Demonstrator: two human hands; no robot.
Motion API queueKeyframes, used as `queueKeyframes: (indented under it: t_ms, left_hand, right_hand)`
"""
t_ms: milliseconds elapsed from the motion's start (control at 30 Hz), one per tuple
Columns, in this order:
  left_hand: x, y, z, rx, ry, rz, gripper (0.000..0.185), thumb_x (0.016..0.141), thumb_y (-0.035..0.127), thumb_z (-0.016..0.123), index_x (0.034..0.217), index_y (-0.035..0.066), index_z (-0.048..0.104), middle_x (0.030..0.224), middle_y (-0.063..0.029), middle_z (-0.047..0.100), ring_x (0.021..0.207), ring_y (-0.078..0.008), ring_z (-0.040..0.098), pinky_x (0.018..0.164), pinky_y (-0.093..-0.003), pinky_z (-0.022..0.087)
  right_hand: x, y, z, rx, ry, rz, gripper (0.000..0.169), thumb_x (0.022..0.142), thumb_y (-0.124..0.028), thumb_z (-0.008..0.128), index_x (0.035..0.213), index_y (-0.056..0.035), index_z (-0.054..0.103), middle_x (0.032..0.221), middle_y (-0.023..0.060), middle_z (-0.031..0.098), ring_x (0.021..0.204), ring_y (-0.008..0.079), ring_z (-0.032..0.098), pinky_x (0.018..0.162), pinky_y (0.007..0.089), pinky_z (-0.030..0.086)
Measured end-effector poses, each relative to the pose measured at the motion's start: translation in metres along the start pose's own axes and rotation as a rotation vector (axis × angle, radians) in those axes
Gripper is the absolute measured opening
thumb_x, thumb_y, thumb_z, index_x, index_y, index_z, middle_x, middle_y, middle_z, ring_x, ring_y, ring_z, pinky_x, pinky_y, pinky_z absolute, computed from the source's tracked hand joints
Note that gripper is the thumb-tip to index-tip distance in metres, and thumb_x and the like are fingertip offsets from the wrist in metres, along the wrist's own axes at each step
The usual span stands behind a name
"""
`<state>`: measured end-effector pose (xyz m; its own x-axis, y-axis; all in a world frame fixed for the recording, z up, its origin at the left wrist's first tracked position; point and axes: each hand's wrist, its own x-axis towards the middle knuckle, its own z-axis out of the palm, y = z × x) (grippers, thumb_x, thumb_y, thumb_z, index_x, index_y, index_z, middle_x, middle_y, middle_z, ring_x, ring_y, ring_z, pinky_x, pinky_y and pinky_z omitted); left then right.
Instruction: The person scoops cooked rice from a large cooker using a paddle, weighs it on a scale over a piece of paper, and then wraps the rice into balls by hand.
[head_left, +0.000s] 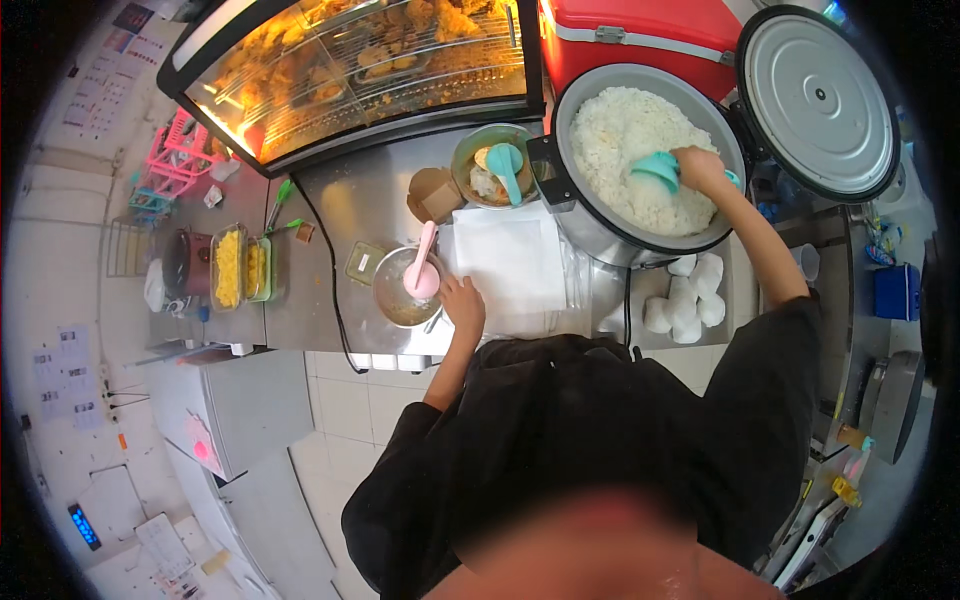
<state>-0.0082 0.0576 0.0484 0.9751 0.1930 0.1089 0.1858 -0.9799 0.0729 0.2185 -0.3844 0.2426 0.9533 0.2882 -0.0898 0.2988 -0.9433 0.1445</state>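
Observation:
My right hand (701, 171) grips a teal scoop (655, 172), its cup dipped into the white cooked rice (619, 139). The rice lies in a large round cooker (574, 217) whose lid (819, 97) stands raised at the right. Beside a small metal bowl (386, 289), my left hand (463, 304) has its fingers apart near the rim and holds nothing that I can make out. A pink ladle (422, 277) rests in that bowl, handle pointing away from me. White paper sheets (508, 262) lie stacked between the bowl and the cooker.
Behind the counter stands a lit glass display case (360, 127) with fried food. A bowl (461, 165) holding a teal spoon (506, 169) sits beside an open cardboard box (435, 196). Several white wrapped bundles (682, 296) lie right. A black cable (332, 277) crosses the counter.

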Motion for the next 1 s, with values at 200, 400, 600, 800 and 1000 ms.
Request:
queueKeyframes:
  t_ms: [200, 400, 600, 800, 1000]
  left_hand:
    - [-0.028, 0.006, -0.003, -0.014, -0.395, -0.217, 0.046, 0.083, 0.038, 0.065, 0.122, 0.02, 0.049, 0.104, -0.0283, 0.046, 0.083, -0.0381, 0.062, 0.067, -0.0388, 0.054]
    - [-0.017, -0.007, 0.024, -0.139, -0.424, -0.324, 0.042, 0.085, 0.027, 0.06, 0.124, 0.017, 0.047, 0.099, -0.0269, 0.054, 0.086, -0.0394, 0.063, 0.071, -0.0457, 0.052]
    - [-0.002, -0.002, 0.017, -0.295, -0.348, -0.315, 0.042, 0.085, 0.022, 0.056, 0.124, 0.012, 0.047, 0.094, -0.0264, 0.058, 0.086, -0.0444, 0.061, 0.073, -0.0527, 0.05]
    - [0.005, 0.001, 0.023, -0.323, -0.27, -0.3, 0.031, 0.086, 0.03, 0.056, 0.107, 0.007, 0.056, 0.101, -0.0278, 0.054, 0.083, -0.0432, 0.061, 0.072, -0.0518, 0.05]
    - [0.022, -0.017, 0.041, -0.435, -0.104, -0.168, 0.02, 0.07, 0.013, 0.061, 0.085, 0.0, 0.061, 0.081, -0.0213, 0.06, 0.074, -0.0352, 0.06, 0.068, -0.0453, 0.048]
  right_hand:
    - [-0.049, -0.047, -0.047, 0.094, -0.103, -0.039, 0.028, 0.074, -0.008, 0.06, 0.101, -0.0097, 0.067, 0.087, 0.0178, 0.067, 0.085, 0.035, 0.065, 0.073, 0.0447, 0.051]
    - [-0.032, -0.013, -0.052, 0.176, -0.357, -0.35, 0.026, 0.068, -0.007, 0.063, 0.093, -0.0033, 0.066, 0.076, 0.0172, 0.066, 0.074, 0.031, 0.067, 0.065, 0.0417, 0.052]
    - [0.038, 0.04, -0.079, 0.263, -1.049, -0.131, 0.019, 0.069, -0.006, 0.059, 0.085, 0.0041, 0.062, 0.062, 0.0132, 0.06, 0.063, 0.0233, 0.065, 0.057, 0.0384, 0.052]
    - [0.008, -0.007, -0.02, -0.043, 0.049, -0.017, 0.013, 0.08, -0.007, 0.054, 0.09, 0.0001, 0.059, 0.079, 0.022, 0.065, 0.077, 0.0347, 0.067, 0.064, 0.0482, 0.052]
    - [0.032, 0.021, -0.012, -0.113, -0.038, 0.033, 0.026, 0.081, -0.013, 0.054, 0.103, -0.0065, 0.065, 0.089, 0.0188, 0.067, 0.086, 0.0336, 0.067, 0.073, 0.0471, 0.052]
